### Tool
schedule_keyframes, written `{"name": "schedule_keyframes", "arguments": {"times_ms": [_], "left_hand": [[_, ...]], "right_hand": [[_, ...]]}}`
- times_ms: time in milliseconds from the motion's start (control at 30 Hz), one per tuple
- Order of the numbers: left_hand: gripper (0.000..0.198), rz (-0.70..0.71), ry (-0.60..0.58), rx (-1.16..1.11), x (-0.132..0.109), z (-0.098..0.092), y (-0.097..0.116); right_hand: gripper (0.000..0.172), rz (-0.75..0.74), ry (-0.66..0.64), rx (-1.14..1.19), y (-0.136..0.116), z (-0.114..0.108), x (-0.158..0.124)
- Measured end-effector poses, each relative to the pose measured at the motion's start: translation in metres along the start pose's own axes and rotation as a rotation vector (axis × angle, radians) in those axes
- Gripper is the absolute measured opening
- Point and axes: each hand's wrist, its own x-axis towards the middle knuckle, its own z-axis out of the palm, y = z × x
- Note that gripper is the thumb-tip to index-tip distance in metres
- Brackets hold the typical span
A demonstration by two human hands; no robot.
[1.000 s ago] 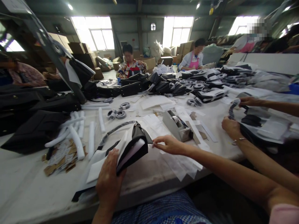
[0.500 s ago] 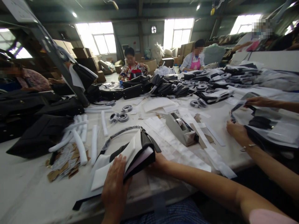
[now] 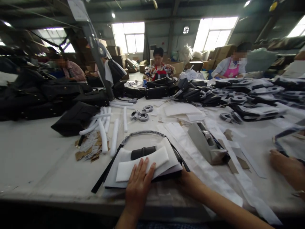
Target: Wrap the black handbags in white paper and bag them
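A black handbag point(image 3: 178, 156) lies on the table in front of me, its front covered by white padding sheets point(image 3: 122, 156). Its handle point(image 3: 143, 133), wrapped in clear plastic, arches away from me, and loose black straps point(image 3: 105, 173) stick out at both sides. My left hand point(image 3: 140, 179) rests flat with fingers stretched over a folded white foam piece point(image 3: 159, 157) on the bag. At the lower right corner, my right hand point(image 3: 190, 184) grips the bag from beneath; its fingers are mostly hidden. Above the foam shows a black rolled part point(image 3: 143, 152).
A grey tape dispenser point(image 3: 206, 143) stands right of the bag, among white sheet strips point(image 3: 186, 140). White foam tubes point(image 3: 115, 136), wrapped strap coils point(image 3: 143, 117) and paper scraps point(image 3: 88, 149) lie left and behind. Black bags point(image 3: 157, 92) are piled farther back. A co-worker's hand point(image 3: 287, 165) is at right.
The bag has gone from tilted, right side raised, to lying flatter and facing me. My left hand now lies flat on the foam. The view has swung left.
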Motion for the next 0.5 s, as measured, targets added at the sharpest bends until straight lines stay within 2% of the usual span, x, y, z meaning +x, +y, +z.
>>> {"name": "schedule_keyframes", "arguments": {"times_ms": [67,133,233,300,400,433,500], "left_hand": [[0.050,0.008,-0.015,0.026,0.000,0.002,0.004],[0.049,0.003,-0.037,0.047,0.001,0.003,0.008],[0.050,-0.002,-0.066,0.061,0.000,-0.001,0.011],[0.051,0.007,-0.070,0.068,-0.002,-0.007,0.012],[0.052,-0.006,-0.074,0.089,-0.009,-0.015,0.013],[0.053,-0.016,-0.075,0.096,-0.012,-0.016,0.013],[0.052,-0.037,-0.063,0.099,-0.016,-0.016,0.016]], "right_hand": [[0.023,-0.060,-0.094,0.046,-0.001,-0.022,-0.017],[0.027,-0.055,-0.122,0.073,-0.007,-0.048,-0.030],[0.026,-0.035,-0.011,0.063,-0.025,-0.082,-0.030],[0.023,-0.095,0.101,0.066,-0.035,-0.093,-0.013],[0.021,-0.175,0.223,0.075,-0.039,-0.089,0.037],[0.023,-0.162,0.208,0.060,-0.037,-0.084,0.058],[0.029,-0.059,0.079,-0.029,-0.033,-0.071,0.101]]}}
